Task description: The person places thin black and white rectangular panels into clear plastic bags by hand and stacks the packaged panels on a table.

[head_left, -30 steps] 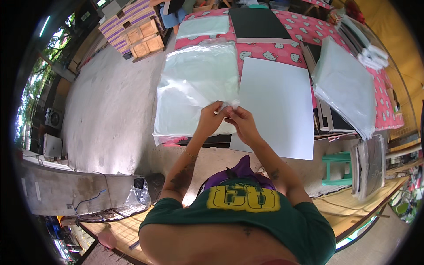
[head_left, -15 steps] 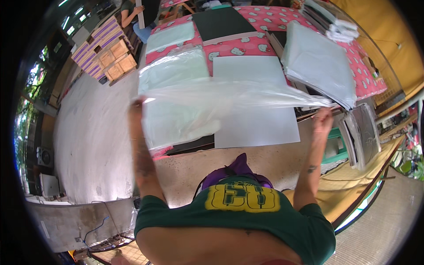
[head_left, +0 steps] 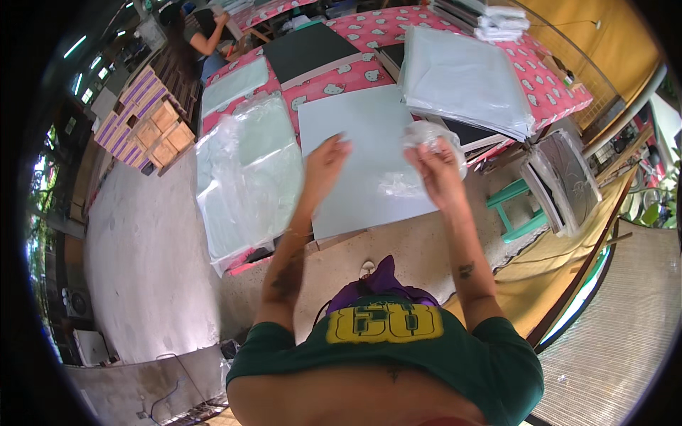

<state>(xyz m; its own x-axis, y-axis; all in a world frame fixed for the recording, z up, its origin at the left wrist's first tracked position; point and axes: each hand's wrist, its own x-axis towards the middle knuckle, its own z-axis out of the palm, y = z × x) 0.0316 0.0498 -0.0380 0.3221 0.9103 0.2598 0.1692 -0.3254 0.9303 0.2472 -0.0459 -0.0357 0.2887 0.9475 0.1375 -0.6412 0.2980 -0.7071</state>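
My right hand (head_left: 439, 170) is closed on a bunched clear plastic film (head_left: 432, 135), held over the right edge of a large pale sheet (head_left: 362, 113). The sheet lies at the table's near edge, a shiny patch of clear plastic on its lower right part. Over the left side of the sheet my left hand (head_left: 327, 167) has its fingers drawn together in a pinch; whatever is at the tips is too small to make out. Left of the sheet lie plastic-wrapped pale panels (head_left: 249, 163). To the right rests a stack of plastic-covered sheets (head_left: 465, 78).
A pink patterned cloth (head_left: 369, 28) covers the table. Farther back lies a black panel (head_left: 309, 51). A green stool (head_left: 515, 206) and wrapped panels (head_left: 561, 184) stand at the right. Boxes (head_left: 145, 117) are stacked at the left, near another person (head_left: 202, 42).
The film, stretched between both hands before, is now bunched in my right hand. My left hand has come inward over the pale sheet, and my right hand has moved left.
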